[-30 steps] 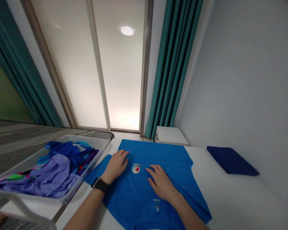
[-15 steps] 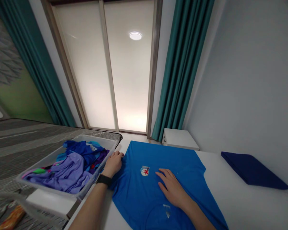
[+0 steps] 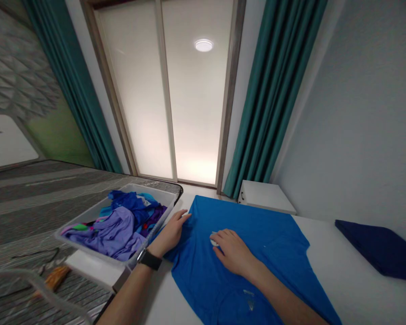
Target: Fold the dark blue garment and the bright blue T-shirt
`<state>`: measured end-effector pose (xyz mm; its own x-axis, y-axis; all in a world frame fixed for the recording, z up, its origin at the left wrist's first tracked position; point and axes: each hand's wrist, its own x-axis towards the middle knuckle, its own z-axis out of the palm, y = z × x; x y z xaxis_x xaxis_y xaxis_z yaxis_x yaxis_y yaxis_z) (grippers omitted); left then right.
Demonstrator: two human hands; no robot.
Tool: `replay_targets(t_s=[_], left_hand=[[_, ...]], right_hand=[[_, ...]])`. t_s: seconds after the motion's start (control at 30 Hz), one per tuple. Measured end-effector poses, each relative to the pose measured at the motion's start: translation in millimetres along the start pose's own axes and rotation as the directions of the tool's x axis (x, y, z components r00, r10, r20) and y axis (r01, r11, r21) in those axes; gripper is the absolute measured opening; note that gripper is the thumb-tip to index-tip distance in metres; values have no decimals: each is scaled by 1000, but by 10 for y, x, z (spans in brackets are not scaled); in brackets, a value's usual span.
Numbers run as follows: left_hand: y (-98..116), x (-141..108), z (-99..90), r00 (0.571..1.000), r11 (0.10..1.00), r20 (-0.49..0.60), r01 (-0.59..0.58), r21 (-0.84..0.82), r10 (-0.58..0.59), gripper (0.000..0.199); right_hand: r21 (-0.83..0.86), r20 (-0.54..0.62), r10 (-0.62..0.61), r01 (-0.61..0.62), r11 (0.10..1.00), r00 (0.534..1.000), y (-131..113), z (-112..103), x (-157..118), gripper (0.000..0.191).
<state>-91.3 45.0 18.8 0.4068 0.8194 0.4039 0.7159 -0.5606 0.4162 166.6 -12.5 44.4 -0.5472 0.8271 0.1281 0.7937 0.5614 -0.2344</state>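
A blue T-shirt (image 3: pixel 243 216) lies spread on a white table (image 3: pixel 328 262), its neckline toward me. My left hand (image 3: pixel 171 232), with a dark watch on the wrist, is at the shirt's left edge, fingers apart and holding nothing. On the shirt's middle rests my right hand (image 3: pixel 233 250), palm down and open, its fingertips partly covering a small white print.
Left of the table, a clear plastic bin (image 3: pixel 88 251) holds crumpled purple and blue clothes (image 3: pixel 122 228). A folded navy cloth (image 3: pixel 379 243) lies at the right by the wall. Behind the table stands a white cabinet (image 3: pixel 267 196).
The view has turned, so the scene sits further right. My right hand has slid left onto the shirt's print. The fingers of my left hand have spread at the shirt's edge.
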Motion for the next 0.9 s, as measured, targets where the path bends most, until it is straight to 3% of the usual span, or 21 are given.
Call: replay_targets(t_s=[0.1, 0.2, 0.4, 0.63, 0.77, 0.9], left_hand=[[137, -157, -116, 983, 973, -183, -52, -227, 10, 39], [239, -239, -187, 917, 914, -354, 25, -404, -182, 28], [247, -237, -209, 764, 624, -413, -17, -781, -496, 14], [222, -250, -217, 688, 504, -464, -163, -848, -558, 11], [237, -243, -235, 685, 462, -455, -192, -866, -569, 14], [224, -243, -226, 686, 494, -474, -188, -849, -553, 16]], right_hand=[[26, -8, -145, 145, 989, 989, -292, 85, 323, 25], [13, -52, -248, 249, 968, 967, -622, 242, 569, 16], [-40, -97, -277, 274, 961, 956, -1029, 537, 783, 25], [13, -112, -196, 199, 980, 974, -1051, 634, 855, 7], [219, -150, -130, 161, 962, 980, -954, 525, 831, 5], [361, -201, -1, 75, 930, 980, -725, 447, 743, 8]])
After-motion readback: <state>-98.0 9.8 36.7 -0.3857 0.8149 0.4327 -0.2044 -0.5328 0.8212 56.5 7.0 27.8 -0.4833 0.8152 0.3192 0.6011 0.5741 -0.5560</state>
